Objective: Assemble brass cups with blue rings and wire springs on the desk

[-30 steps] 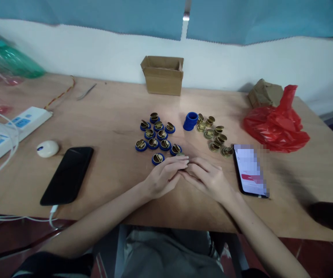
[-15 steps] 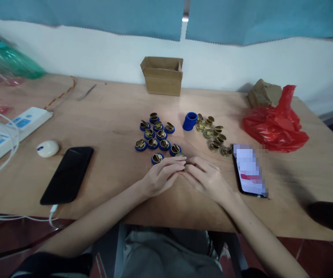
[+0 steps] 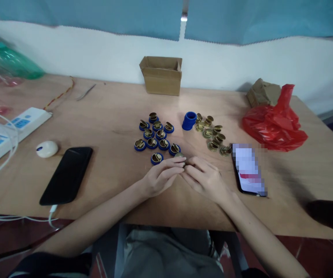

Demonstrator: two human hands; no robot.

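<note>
My left hand and my right hand meet above the front middle of the table, fingertips pinched together. Between them is a small round brass-coloured metal fitting; only its top edge shows, and the fingers hide the rest. Just beyond my left hand sit several brass fittings in blue rings, each with a raised flap. A stack of blue rings stands farther back. To its right lie several brass fittings without rings, beyond my right hand.
A phone with a lit screen lies right of my right hand; a dark phone, plugged in, lies at left. Around them are a white power strip, a white egg-shaped object, a cardboard box and a red plastic bag.
Both hands stay pinched at the same spot, with only a slight shift of the fingers. The whole view moves a few pixels left; the things on the table keep their places.
</note>
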